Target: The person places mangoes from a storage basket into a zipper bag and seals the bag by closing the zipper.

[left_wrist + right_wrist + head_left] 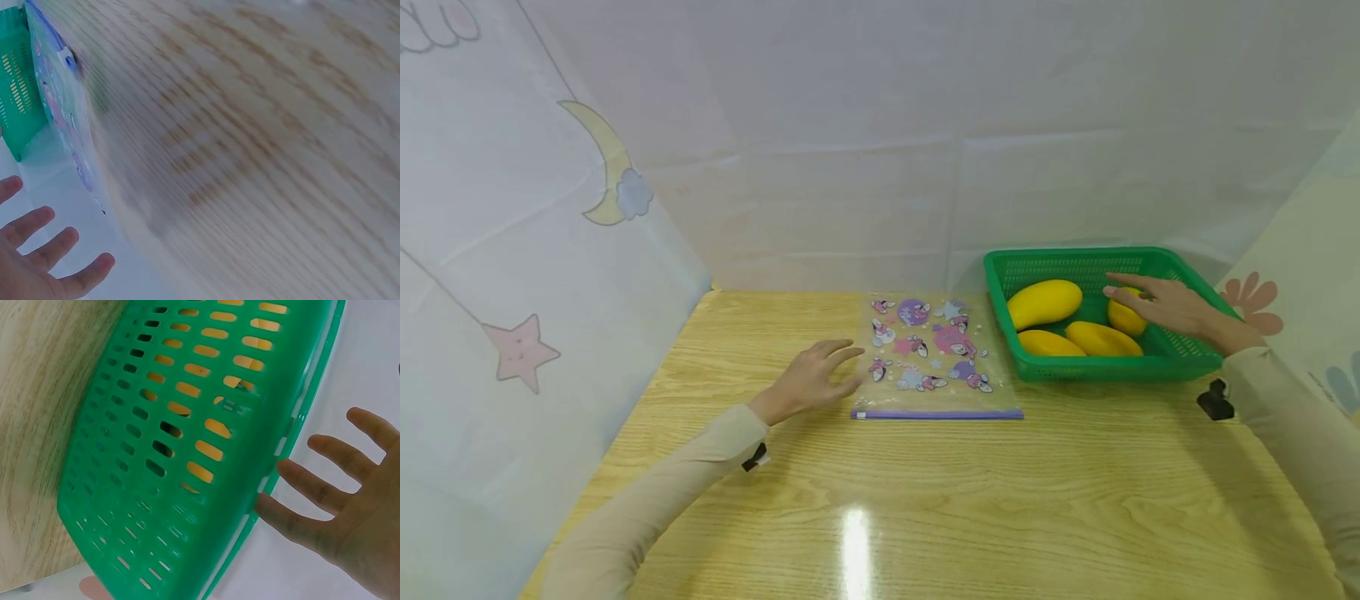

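In the head view a clear zip bag with pink and purple cartoon prints lies flat on the table, its purple slider edge toward me. My left hand hovers by the bag's left side, fingers spread and holding nothing. To the right stands a green plastic basket with several yellow mangoes inside. My right hand is over the basket's right part, above a mango that it partly hides. Its fingers look extended in the right wrist view; whether they touch that mango I cannot tell.
The wooden table reaches back to a pale cloth wall. Another cloth side with a moon and a star borders the left, and one with flowers stands close beyond the basket's right end.
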The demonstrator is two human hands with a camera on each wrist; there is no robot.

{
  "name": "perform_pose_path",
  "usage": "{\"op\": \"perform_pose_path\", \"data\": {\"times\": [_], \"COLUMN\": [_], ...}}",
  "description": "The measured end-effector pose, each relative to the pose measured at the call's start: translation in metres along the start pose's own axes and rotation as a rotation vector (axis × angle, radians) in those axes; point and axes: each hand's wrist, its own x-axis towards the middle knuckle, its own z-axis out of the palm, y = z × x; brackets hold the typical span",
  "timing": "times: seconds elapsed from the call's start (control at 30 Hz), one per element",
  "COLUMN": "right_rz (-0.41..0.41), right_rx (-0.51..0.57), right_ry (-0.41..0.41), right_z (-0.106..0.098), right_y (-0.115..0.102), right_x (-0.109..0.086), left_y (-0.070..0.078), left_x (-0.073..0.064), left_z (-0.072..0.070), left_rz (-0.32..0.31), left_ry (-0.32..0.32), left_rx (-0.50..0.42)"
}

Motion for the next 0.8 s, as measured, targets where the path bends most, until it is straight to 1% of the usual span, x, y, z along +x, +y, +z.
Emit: {"op": "perform_pose_path", "data": {"times": [0.17,0.3,0.47,0.57,0.8], "right_rz": [0.004,0.009,0.018,0.019,0.019], "right_rx": [-0.002,0.003,0.008,0.013,0.032], "right_ry": [-0.004,-0.007,-0.016,-0.023,-0.035], "right_z": [0.000,0.000,0.000,0.000,0.000], "right_y": [0.001,0.002,0.003,0.004,0.005], "right_x": [0.000,0.000,0.001,0.001,0.000], "left_y": [0.002,0.004,0.008,0.010,0.015], "left_x": [0.000,0.000,0.001,0.002,0.003], "left_z": [0.001,0.002,0.003,0.003,0.007], "left_rz": [0.011,0.017,0.019,0.037,0.053], "left_ry": [0.001,-0.023,-0.043,-0.047,-0.087], "left_rx": [-0.013,-0.039,-0.049,-0.037,-0.026]}}
